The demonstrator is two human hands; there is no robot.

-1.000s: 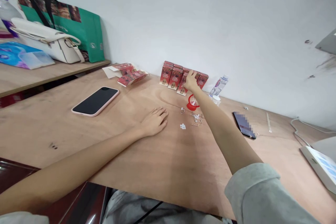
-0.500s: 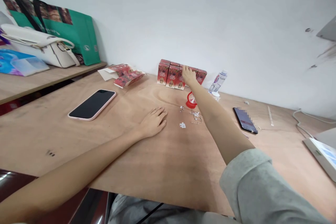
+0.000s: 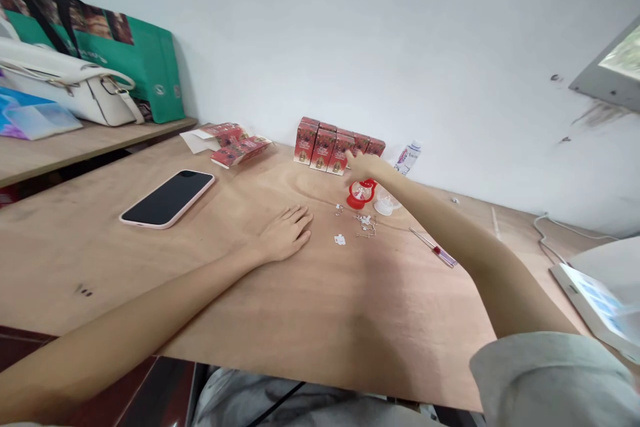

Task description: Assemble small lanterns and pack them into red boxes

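My left hand (image 3: 286, 235) lies flat on the wooden table (image 3: 280, 320), fingers stretched out and holding nothing. My right hand (image 3: 369, 167) reaches in front of a row of small red printed boxes (image 3: 323, 149) standing along the wall. Its fingers are slightly blurred but look apart, and I see nothing between them. Below that hand sit a small red-framed clear lantern-like piece (image 3: 361, 194) and a white-based clear one (image 3: 385, 202), partly behind my forearm. Small white and metal bits (image 3: 367, 223) and a flat white piece (image 3: 340, 239) lie nearer to me.
A pink-edged phone (image 3: 169, 199) and flattened red cartons (image 3: 239, 147) lie to the left. A white handbag (image 3: 95, 93) and green bag (image 3: 160, 73) stand on a side shelf. A slim pen-like tool (image 3: 434, 248), a bottle (image 3: 407, 157) and a white box (image 3: 595, 303) are rightward.
My right hand has come down off the box tops to in front of them, and its forearm has swung right, now hiding the dark phone. My left hand stays put; the view has shifted slightly.
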